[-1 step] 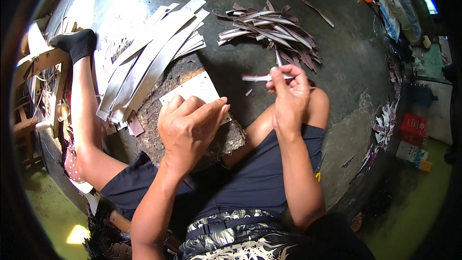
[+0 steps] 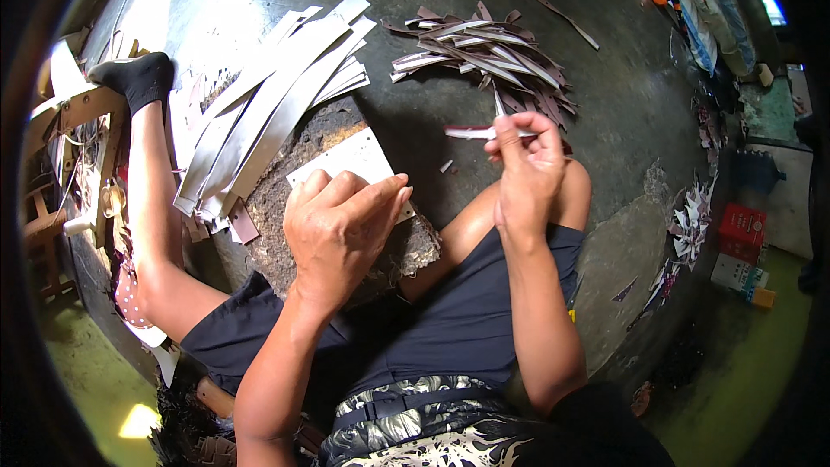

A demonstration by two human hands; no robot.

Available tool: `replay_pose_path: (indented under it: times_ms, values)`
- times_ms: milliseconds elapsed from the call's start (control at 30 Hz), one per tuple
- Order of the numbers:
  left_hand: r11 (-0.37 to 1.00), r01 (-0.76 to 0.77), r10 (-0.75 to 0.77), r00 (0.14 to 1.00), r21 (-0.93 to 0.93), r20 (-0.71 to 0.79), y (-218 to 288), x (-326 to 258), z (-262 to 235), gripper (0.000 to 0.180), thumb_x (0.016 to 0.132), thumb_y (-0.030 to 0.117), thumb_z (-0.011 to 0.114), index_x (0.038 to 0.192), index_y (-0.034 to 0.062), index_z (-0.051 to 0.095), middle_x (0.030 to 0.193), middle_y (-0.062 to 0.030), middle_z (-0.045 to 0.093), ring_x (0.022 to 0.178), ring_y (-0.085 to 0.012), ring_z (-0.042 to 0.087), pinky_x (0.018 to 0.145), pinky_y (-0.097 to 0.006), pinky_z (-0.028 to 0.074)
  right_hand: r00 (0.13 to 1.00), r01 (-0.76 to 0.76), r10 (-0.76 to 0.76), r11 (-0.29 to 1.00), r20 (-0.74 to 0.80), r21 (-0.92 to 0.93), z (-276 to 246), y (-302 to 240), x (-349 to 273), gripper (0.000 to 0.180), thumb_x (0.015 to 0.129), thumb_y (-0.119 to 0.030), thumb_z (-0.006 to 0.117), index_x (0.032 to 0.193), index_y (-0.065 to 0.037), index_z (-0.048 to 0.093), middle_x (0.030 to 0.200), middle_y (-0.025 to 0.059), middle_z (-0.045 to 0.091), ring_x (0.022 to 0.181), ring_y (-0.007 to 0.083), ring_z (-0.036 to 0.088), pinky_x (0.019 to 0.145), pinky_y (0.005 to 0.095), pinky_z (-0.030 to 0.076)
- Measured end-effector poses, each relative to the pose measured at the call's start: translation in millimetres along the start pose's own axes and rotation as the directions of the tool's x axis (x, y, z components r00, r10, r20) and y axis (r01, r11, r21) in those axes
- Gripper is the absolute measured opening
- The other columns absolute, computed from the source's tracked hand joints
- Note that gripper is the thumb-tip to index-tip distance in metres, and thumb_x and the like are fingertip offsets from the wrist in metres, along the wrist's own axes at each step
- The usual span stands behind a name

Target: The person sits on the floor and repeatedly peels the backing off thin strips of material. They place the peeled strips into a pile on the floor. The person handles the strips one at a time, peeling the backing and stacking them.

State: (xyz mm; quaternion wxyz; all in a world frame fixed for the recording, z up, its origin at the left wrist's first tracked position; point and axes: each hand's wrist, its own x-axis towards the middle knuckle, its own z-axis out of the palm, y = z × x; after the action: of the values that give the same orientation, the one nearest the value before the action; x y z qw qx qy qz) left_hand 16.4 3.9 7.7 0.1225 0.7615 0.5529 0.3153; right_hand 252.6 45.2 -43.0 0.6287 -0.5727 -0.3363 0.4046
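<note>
My left hand (image 2: 333, 225) is closed, its knuckles up, over a white board (image 2: 354, 156) with small holes near its edges. Whatever its curled fingers may hold is hidden. Under the board is a rough dark block (image 2: 417, 251). My right hand (image 2: 532, 173), raised above my right knee, pinches a thin white and dark-red strip (image 2: 471, 132) between thumb and fingers. The strip points left, apart from the board. Beyond that hand lies a pile of narrow brown and white strips (image 2: 484, 47). Wide white strips (image 2: 285, 104) are stacked to the block's far left.
A single brown strip (image 2: 562, 15) lies on the dark floor beyond the pile. A wooden frame (image 2: 108, 143) stands at the left by my foot. White scraps (image 2: 692, 225) and a red box (image 2: 742, 233) are at the right. A small brown piece (image 2: 244, 223) touches the block's left side.
My right hand has shifted slightly right with the strip, which now shows more dark red. My left hand and the board stay where they were.
</note>
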Motion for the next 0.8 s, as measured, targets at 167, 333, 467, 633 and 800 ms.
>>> replay_pose_path:
  times_ms: [167,333,467,633,800]
  values:
    - [1.0,0.009,-0.009,0.999,-0.015,-0.035,0,1,2,0.017,0.089,0.026,0.095,0.105,0.0228,0.09,0.078,0.002,0.064,0.072,-0.0213,0.057,0.067,-0.039,0.045,0.998,0.049,-0.041,0.987,-0.055,0.153,16,-11,18,0.024,0.106,-0.011,0.084,0.123,-0.005,0.067,0.095,0.0023,0.074,0.082,0.0097,0.071,0.07,0.0234,0.055]
    - [1.0,-0.004,0.004,1.0,-0.003,-0.021,0,2,0,0.02,0.089,0.02,0.095,0.109,0.0205,0.091,0.081,-0.001,0.067,0.073,-0.0229,0.058,0.068,-0.04,0.047,0.895,-0.443,0.445,0.894,0.023,-0.062,1,15,3,0.074,0.107,-0.02,0.084,0.166,-0.017,0.039,0.114,0.0097,0.074,0.092,0.0175,0.076,0.074,0.0298,0.06]
    - [1.0,0.011,-0.011,1.0,0.016,0.007,3,0,-1,0.022,0.089,0.02,0.094,0.111,0.0213,0.091,0.081,-0.0014,0.066,0.075,-0.0236,0.058,0.07,-0.04,0.047,0.975,-0.142,0.211,0.834,0.072,-0.533,-46,26,63,0.062,0.102,-0.025,0.087,0.152,-0.006,0.057,0.123,0.0134,0.072,0.101,0.0175,0.073,0.073,0.0307,0.061]
    - [0.999,0.008,-0.01,1.0,0.051,0.03,4,2,-3,0.024,0.09,0.02,0.094,0.113,0.0219,0.09,0.082,-0.0014,0.066,0.076,-0.0236,0.058,0.07,-0.041,0.046,0.977,0.158,-0.188,0.349,0.097,-0.924,-107,16,217,0.069,0.098,-0.038,0.086,0.153,-0.003,0.061,0.147,0.0272,0.069,0.135,0.0428,0.068,0.117,0.0498,0.051]
    - [0.999,0.022,-0.023,0.999,0.042,0.029,6,3,-3,0.026,0.086,0.017,0.096,0.111,0.0217,0.09,0.08,-0.0009,0.062,0.074,-0.0237,0.056,0.069,-0.041,0.043,0.935,0.323,-0.191,0.115,0.298,-0.939,-116,43,340,0.068,0.101,-0.02,0.079,0.163,-0.007,0.055,0.163,0.0213,0.06,0.153,0.047,0.051,0.128,0.0521,0.044]
